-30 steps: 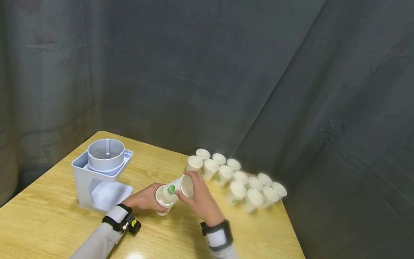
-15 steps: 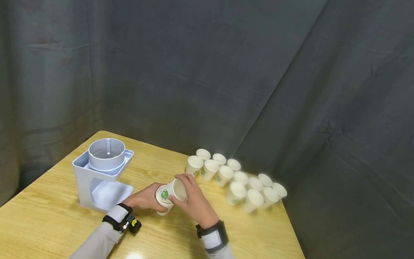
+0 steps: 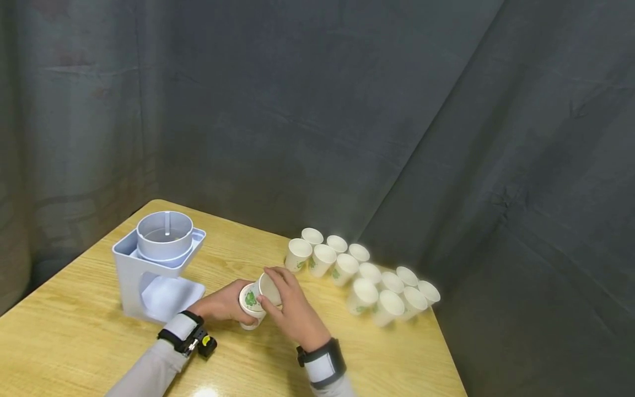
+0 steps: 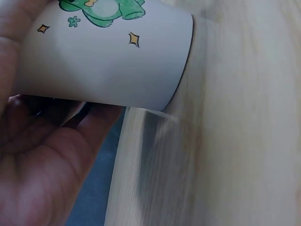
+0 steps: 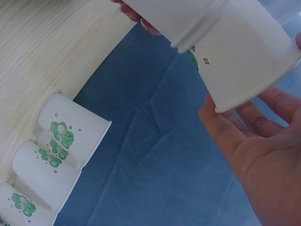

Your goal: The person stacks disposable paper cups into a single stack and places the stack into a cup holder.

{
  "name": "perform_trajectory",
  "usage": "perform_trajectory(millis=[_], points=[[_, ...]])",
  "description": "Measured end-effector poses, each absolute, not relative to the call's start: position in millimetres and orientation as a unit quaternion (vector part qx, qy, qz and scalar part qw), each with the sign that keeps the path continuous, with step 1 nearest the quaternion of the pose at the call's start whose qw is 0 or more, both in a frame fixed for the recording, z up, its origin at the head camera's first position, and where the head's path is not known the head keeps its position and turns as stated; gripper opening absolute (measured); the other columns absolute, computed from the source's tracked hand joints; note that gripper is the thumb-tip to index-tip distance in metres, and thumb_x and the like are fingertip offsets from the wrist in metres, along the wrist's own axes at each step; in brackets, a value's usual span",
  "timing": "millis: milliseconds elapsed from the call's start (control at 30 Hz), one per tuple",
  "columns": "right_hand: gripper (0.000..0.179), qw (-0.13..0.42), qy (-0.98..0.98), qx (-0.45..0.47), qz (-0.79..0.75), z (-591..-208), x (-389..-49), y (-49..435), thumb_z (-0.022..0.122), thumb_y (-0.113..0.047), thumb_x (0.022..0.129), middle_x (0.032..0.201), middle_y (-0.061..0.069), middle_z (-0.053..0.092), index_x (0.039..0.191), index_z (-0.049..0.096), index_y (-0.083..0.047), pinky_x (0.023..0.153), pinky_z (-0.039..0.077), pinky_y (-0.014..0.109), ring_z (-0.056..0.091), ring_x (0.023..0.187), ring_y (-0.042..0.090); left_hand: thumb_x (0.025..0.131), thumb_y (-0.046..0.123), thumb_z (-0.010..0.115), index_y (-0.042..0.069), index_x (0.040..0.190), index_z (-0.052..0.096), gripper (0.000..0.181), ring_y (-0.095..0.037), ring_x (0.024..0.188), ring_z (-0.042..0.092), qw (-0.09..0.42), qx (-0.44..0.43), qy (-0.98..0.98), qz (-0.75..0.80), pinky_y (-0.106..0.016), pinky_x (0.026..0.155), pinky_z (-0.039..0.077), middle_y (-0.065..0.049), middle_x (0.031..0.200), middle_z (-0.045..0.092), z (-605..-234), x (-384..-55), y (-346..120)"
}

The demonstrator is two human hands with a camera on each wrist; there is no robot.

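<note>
Left hand (image 3: 224, 303) curled round lower cup (image 3: 254, 320), bottom ctr of head view; right hand (image 3: 300, 317) just to its rt, thumb & fingers clamped on upper cup (image 3: 251, 298).

Backdrop cloth (image 3: 317, 110): dk grey, fills upper frame edge to edge, diag. line running to upper rt.

Table (image 3: 238, 364): yellowish wood grain, lower lt thru lower ctr, rounded far corner at lt.

Appliance (image 3: 130, 281): white, lt of ctr, on table. Round tub (image 3: 165, 248) sits up top w/ upright rib inside; open gap below, flat base under that.

Standing cups (image 3: 344, 267): approx. 13, white, mouths up, bunched rt of ctr nr table's far rt edge; a few also at lower lt of rt wrist view.

Sleeves (image 3: 149, 369): lt grey, bottom edge. Both wrists w/ blk-and-white straps (image 3: 179, 327).

Held pair: both tilted, upper cup's base inside lower cup's mouth, its own mouth facing upper rt in head view. Rt wrist view, upper rt: same overlap, fingertips at upper cup's rim. Can't tell if lower cup touches table.

Smallest: green print (image 4: 103, 12) on lower cup, top of lt wrist view, w/ little yellow sparkles (image 4: 134, 39) beneath.
</note>
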State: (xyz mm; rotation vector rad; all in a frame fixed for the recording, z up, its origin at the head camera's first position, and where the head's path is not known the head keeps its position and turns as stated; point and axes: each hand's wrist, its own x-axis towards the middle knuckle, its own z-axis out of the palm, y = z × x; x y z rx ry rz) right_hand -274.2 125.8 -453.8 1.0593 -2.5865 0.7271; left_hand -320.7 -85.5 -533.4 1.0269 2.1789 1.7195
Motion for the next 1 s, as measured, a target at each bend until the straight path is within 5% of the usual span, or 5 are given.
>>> perform_trajectory(millis=[1000], points=[[0.054, 0.104, -0.888, 0.376, 0.245, -466, -275, 116, 0.051, -0.039, 0.106, 0.152, 0.007, 0.041, 0.152, 0.043, -0.012, 0.109, 0.046, 0.036, 0.046, 0.138, 0.021, 0.068, 0.006, 0.088, -0.007, 0.120, 0.060, 0.060, -0.015, 0.094, 0.065, 0.089, 0.330, 0.750, 0.566, -0.028, 0.084, 0.053, -0.011, 0.105, 0.068, -534, -319, -88]])
